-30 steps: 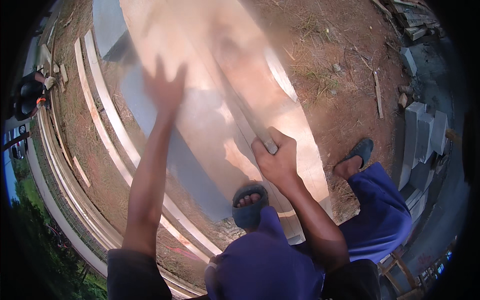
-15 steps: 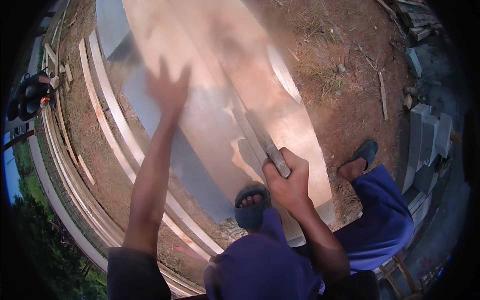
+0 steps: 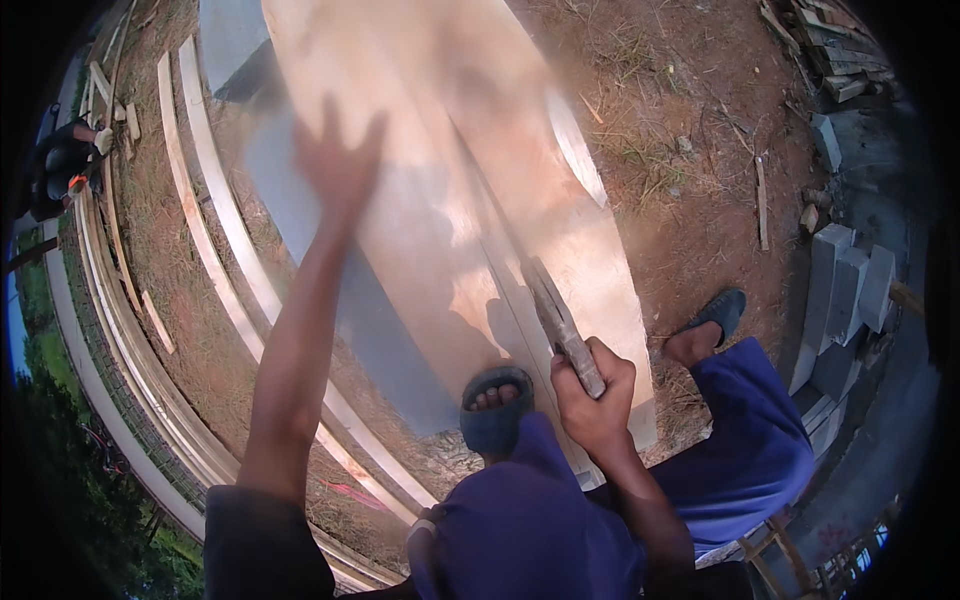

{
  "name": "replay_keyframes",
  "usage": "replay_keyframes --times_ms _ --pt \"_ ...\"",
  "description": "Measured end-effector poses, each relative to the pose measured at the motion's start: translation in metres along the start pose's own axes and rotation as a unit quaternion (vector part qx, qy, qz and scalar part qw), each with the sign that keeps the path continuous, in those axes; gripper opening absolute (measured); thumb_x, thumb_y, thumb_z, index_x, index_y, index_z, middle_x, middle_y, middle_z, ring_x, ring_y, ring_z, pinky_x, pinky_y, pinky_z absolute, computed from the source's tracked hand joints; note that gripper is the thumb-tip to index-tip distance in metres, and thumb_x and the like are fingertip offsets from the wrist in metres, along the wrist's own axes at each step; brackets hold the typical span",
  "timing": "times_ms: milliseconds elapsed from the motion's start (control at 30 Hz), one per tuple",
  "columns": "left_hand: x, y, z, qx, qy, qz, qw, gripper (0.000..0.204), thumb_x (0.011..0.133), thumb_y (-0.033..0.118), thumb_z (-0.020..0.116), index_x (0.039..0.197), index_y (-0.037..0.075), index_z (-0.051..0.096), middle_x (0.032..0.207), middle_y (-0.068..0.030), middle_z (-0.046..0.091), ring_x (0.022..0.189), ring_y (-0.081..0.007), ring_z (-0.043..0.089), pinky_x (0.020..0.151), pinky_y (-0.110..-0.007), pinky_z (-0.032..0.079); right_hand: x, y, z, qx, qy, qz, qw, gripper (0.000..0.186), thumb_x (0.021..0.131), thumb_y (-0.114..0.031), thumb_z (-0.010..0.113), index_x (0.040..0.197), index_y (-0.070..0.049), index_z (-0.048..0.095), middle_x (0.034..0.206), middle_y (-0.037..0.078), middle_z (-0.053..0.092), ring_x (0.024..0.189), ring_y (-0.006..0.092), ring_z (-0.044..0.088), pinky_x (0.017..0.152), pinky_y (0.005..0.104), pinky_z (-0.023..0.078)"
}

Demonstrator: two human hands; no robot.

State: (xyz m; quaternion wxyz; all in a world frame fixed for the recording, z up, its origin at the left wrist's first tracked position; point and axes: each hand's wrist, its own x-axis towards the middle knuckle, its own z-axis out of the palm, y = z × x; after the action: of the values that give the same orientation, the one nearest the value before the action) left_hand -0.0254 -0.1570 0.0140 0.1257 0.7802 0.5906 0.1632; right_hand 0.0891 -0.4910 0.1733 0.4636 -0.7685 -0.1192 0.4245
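Note:
A long pale plywood board (image 3: 585,250) lies lengthwise below me, over a blue-grey sheet (image 3: 370,330). My left hand (image 3: 335,175) is spread on the board's upper left part, blurred by a haze in the view. My right hand (image 3: 595,395) grips a long narrow tool (image 3: 560,315) with a worn grey-brown handle, angled along a line down the board; its far part is too hazy to make out. My foot in a dark sandal (image 3: 495,410) rests on the board just left of that hand.
Long timber strips (image 3: 225,200) lie on dirt to my left, where a person (image 3: 60,170) in dark clothes crouches. Grey blocks (image 3: 845,285) are stacked at the right, with scrap wood (image 3: 835,55) above them. My other sandalled foot (image 3: 715,325) stands on the dirt beside the board.
My right hand has moved down and rightward along the board with the tool, closer to my body. My left hand stays spread in nearly the same place.

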Motion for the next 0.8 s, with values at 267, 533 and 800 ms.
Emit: replay_keyframes --times_ms 267,533,800 --pt "0.003 -0.006 -0.004 -0.009 -0.004 0.008 1.0 0.09 0.088 0.063 0.064 0.158 0.013 0.037 0.16 -0.0335 0.021 0.153 -0.0451 0.016 0.121 -0.063 0.005 0.009 0.004 0.014 -0.012 0.003 -0.028 1.0 0.02 0.086 -0.005 0.067 0.071 0.003 0.057 0.055 0.007 0.057 0.054 0.0072 0.054 0.047 0.0298 0.044" --pt "0.003 0.0 -0.001 0.005 -0.002 -0.008 1.0 0.091 0.087 0.063 0.064 0.158 0.013 0.036 0.16 -0.0333 0.021 0.152 -0.0453 0.018 0.121 -0.064 0.005 0.002 0.0 -0.001 -0.014 -0.015 -0.012 1.0 0.016 0.083 -0.002 0.066 0.071 0.003 0.057 0.057 0.007 0.058 0.054 0.0065 0.054 0.049 0.0278 0.044" --pt "0.002 -0.008 -0.002 -0.028 0.014 0.013 0.999 0.09 0.088 0.063 0.064 0.158 0.012 0.036 0.158 -0.0347 0.024 0.151 -0.0466 0.02 0.121 -0.064 0.006 0.008 0.009 0.002 -0.031 0.002 -0.011 0.999 0.022 0.084 -0.005 0.068 0.069 0.002 0.054 0.055 0.007 0.055 0.055 0.0058 0.05 0.047 0.0289 0.041"
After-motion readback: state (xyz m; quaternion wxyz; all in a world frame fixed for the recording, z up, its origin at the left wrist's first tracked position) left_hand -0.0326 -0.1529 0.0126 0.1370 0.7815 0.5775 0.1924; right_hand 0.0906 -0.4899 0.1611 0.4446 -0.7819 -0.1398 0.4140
